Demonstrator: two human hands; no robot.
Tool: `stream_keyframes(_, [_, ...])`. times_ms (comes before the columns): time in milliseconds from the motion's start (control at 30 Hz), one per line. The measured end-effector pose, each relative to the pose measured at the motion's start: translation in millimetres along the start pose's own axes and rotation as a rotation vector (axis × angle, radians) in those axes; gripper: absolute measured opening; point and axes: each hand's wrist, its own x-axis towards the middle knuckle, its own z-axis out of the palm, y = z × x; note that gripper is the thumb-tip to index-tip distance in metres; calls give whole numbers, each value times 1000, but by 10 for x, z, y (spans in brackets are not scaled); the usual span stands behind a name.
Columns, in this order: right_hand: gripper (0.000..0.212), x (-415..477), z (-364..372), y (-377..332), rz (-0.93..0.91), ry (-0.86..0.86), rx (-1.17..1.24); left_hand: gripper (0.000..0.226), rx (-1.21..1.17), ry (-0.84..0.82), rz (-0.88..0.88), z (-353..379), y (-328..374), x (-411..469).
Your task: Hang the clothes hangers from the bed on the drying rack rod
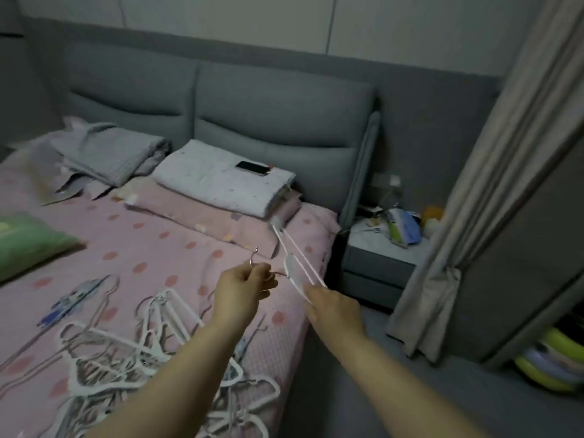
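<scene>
I have one white plastic hanger (295, 270) pinched between my left hand (245, 294) and right hand (335, 311), while the tangled white hanger pile (151, 352) waits near the pink bed's (142, 248) front edge.

Both bare forearms reach forward from the lower edge of the view, roughly side by side, the left one angling up from lower left and the right one from lower right. The left hand (245, 290) is raised with its back toward the camera, wrist bent slightly, fingers curled in and pinched closed in a tight grip on something thin. The right hand (333, 308) sits just beside and a little lower, palm turned down, knuckles up, its fingers folded under in a closed grip. The two hands are near but apart.
</scene>
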Motion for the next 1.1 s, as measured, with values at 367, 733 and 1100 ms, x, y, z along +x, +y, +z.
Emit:
stream_keyframes(367, [54, -1179, -1173, 1095, 358, 390, 66, 24, 150, -648, 324, 1156, 854, -558])
stream_keyframes(733, [22, -2471, -2128, 1743, 476, 164, -33, 23, 185, -817, 632, 2144, 1427, -1669])
stream_keyframes(1100, [10, -3955, -3065, 2543, 621, 391, 175, 25, 774, -937, 858, 3151, 1271, -2646])
